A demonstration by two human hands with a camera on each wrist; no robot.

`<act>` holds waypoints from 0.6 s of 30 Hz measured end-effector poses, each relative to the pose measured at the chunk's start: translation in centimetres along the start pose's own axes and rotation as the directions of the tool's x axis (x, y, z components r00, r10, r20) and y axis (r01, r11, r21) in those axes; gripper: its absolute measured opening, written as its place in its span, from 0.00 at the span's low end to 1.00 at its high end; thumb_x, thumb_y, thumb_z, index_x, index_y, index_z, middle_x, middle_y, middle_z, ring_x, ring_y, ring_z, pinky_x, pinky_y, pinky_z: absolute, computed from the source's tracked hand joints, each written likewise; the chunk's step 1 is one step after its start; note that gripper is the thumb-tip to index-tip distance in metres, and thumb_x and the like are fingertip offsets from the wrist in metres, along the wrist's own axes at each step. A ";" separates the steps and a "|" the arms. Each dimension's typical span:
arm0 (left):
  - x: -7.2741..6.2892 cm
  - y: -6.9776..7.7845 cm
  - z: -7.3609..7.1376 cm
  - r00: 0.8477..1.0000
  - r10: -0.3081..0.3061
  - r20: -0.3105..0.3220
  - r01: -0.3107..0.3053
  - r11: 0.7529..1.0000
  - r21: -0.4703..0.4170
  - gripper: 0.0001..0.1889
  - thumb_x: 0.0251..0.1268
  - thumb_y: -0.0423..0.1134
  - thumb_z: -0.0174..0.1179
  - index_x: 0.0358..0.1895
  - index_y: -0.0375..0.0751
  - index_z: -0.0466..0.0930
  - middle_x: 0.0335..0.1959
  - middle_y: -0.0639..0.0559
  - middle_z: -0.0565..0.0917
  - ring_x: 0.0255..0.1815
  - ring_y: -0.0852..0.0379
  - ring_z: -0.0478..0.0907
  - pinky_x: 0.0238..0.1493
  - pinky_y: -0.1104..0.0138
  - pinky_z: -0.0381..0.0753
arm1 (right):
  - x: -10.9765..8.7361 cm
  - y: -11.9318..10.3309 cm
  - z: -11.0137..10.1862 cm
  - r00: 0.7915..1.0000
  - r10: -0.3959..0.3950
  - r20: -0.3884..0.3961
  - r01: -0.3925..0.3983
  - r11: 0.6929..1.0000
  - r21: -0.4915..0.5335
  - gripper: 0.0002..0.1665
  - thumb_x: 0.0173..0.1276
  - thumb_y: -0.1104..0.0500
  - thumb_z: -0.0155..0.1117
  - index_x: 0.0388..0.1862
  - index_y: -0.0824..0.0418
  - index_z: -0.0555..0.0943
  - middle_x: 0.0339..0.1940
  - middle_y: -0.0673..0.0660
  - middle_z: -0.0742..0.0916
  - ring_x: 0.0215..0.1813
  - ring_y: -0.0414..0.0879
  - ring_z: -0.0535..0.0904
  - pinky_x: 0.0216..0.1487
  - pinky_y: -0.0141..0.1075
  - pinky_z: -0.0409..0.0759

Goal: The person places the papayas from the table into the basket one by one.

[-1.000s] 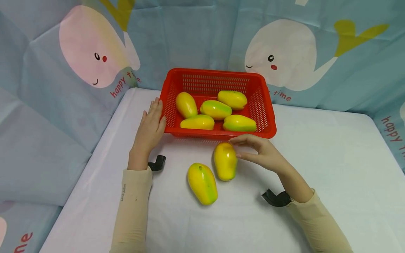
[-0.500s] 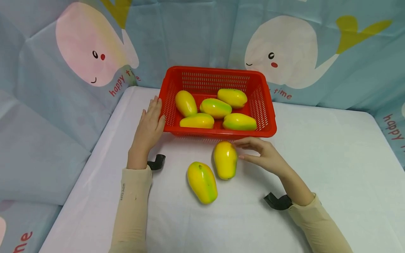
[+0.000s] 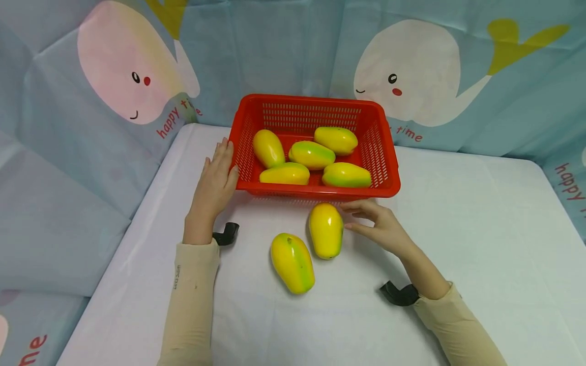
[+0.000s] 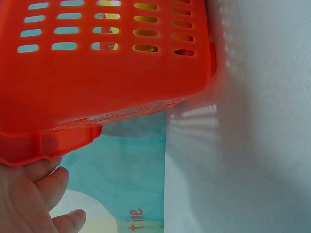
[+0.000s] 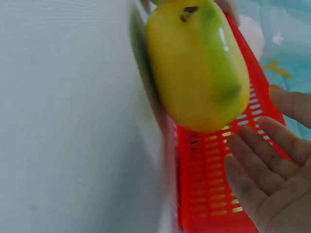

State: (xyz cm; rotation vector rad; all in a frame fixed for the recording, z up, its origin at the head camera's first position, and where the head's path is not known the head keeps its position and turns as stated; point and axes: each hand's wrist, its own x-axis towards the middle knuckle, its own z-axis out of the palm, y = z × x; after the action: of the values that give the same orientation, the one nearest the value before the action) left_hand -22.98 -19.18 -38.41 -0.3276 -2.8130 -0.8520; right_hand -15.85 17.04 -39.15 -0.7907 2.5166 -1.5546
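My left hand (image 3: 212,183) rests with fairly straight fingers against the left rim of a red plastic basket (image 3: 316,192). In the left wrist view its fingers (image 4: 53,187) touch the basket's edge. Just right of a yellow mango (image 3: 326,231) in front of the basket is my right hand (image 3: 377,223), its fingers loosely bent and holding nothing. In the right wrist view a gap shows between that mango (image 5: 194,68) and the fingers (image 5: 262,155). A second mango (image 3: 293,263), yellow with a green stripe, lies nearer on the white cloth.
Inside the basket lie several yellow-green mangoes, such as one mango (image 3: 346,175) at the front right. A blue whale-print curtain (image 3: 284,46) hangs behind the table (image 3: 476,229). Black curved pieces stick out by both wrists, one black piece (image 3: 399,294) at the right.
The right hand has shifted slightly right, from touching or nearly touching the mango to a small gap beside it. The left hand stays at the basket, and the view tilts slightly.
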 end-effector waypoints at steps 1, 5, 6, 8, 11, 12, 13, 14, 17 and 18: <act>0.0 0.0 0.0 1.000 -0.001 0.001 0.001 1.000 0.000 0.32 0.72 0.44 0.41 0.75 0.38 0.46 0.76 0.45 0.48 0.76 0.51 0.41 0.72 0.50 0.38 | 0.0 0.1 0.1 1.000 0.005 -0.006 -0.005 1.000 0.001 0.22 0.59 0.70 0.65 0.54 0.69 0.77 0.52 0.66 0.82 0.53 0.58 0.77 0.57 0.46 0.74; 0.1 0.0 0.0 1.000 -0.006 0.001 0.006 1.000 0.001 0.32 0.72 0.44 0.42 0.75 0.39 0.46 0.76 0.46 0.48 0.76 0.51 0.41 0.72 0.50 0.38 | 0.2 0.5 0.7 0.999 0.048 -0.015 -0.048 0.999 0.012 0.24 0.59 0.69 0.67 0.55 0.69 0.76 0.52 0.64 0.82 0.52 0.59 0.78 0.57 0.48 0.74; 0.1 0.0 0.0 1.000 -0.008 0.001 0.008 1.000 0.002 0.32 0.72 0.44 0.42 0.75 0.39 0.46 0.76 0.46 0.48 0.76 0.51 0.41 0.72 0.50 0.38 | 0.3 0.6 0.8 0.998 0.065 -0.012 -0.065 0.998 0.013 0.24 0.59 0.69 0.67 0.55 0.69 0.76 0.52 0.63 0.82 0.52 0.57 0.78 0.57 0.48 0.75; 0.1 0.0 0.0 1.000 -0.008 0.002 0.008 1.000 0.003 0.32 0.72 0.44 0.42 0.75 0.39 0.46 0.76 0.46 0.48 0.76 0.51 0.41 0.72 0.50 0.38 | 0.5 0.7 1.0 0.995 0.099 0.001 -0.099 0.995 0.021 0.24 0.60 0.67 0.67 0.56 0.69 0.75 0.53 0.62 0.82 0.52 0.56 0.78 0.56 0.49 0.75; 0.1 0.1 -0.1 1.000 -0.010 0.003 0.010 1.000 0.002 0.32 0.72 0.45 0.42 0.75 0.39 0.47 0.76 0.46 0.48 0.76 0.52 0.41 0.72 0.51 0.38 | 0.6 0.8 1.3 0.989 0.143 0.022 -0.144 0.989 0.028 0.26 0.61 0.65 0.67 0.58 0.68 0.74 0.55 0.62 0.81 0.52 0.54 0.79 0.56 0.49 0.75; 0.1 0.1 -0.1 1.000 -0.009 0.003 0.009 1.000 0.002 0.32 0.72 0.45 0.42 0.75 0.39 0.47 0.76 0.46 0.48 0.76 0.52 0.41 0.72 0.50 0.38 | 0.7 0.8 1.3 0.987 0.156 0.029 -0.157 0.987 0.031 0.26 0.61 0.64 0.67 0.58 0.68 0.74 0.56 0.62 0.80 0.52 0.54 0.78 0.56 0.49 0.75; 0.1 0.1 -0.1 1.000 -0.010 0.003 0.010 1.000 0.002 0.32 0.72 0.45 0.42 0.75 0.39 0.47 0.76 0.46 0.48 0.76 0.51 0.41 0.72 0.50 0.38 | 0.7 0.8 1.4 0.985 0.169 0.036 -0.170 0.985 0.035 0.27 0.61 0.64 0.67 0.59 0.68 0.74 0.56 0.61 0.80 0.53 0.55 0.78 0.56 0.49 0.75; 0.1 0.1 -0.1 1.000 -0.011 0.004 0.011 1.000 0.002 0.32 0.72 0.45 0.41 0.75 0.39 0.47 0.76 0.46 0.48 0.76 0.51 0.41 0.72 0.51 0.38 | 0.7 0.9 1.4 0.983 0.180 0.042 -0.181 0.983 0.037 0.28 0.61 0.63 0.67 0.60 0.67 0.73 0.57 0.61 0.80 0.53 0.55 0.78 0.57 0.49 0.75; 0.1 0.2 -0.1 1.000 -0.016 0.007 0.016 1.000 0.002 0.32 0.72 0.46 0.41 0.75 0.40 0.46 0.76 0.47 0.48 0.76 0.51 0.41 0.72 0.51 0.38 | 0.8 1.0 1.5 0.974 0.218 0.068 -0.221 0.974 0.043 0.30 0.61 0.62 0.67 0.62 0.66 0.72 0.58 0.61 0.79 0.55 0.55 0.77 0.57 0.49 0.74; 0.1 0.1 -0.1 1.000 -0.016 0.008 0.016 1.000 0.000 0.32 0.72 0.46 0.41 0.75 0.39 0.46 0.76 0.47 0.48 0.76 0.51 0.41 0.72 0.50 0.38 | 0.8 1.0 1.6 0.971 0.225 0.075 -0.229 0.972 0.045 0.30 0.61 0.61 0.67 0.62 0.66 0.71 0.58 0.61 0.79 0.55 0.55 0.77 0.57 0.49 0.74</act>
State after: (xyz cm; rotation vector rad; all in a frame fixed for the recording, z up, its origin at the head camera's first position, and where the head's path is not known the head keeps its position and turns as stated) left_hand -23.00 -19.13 -38.21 -0.3094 -2.8268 -0.8557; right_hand -16.39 15.73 -40.62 -0.5183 2.4061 -1.4850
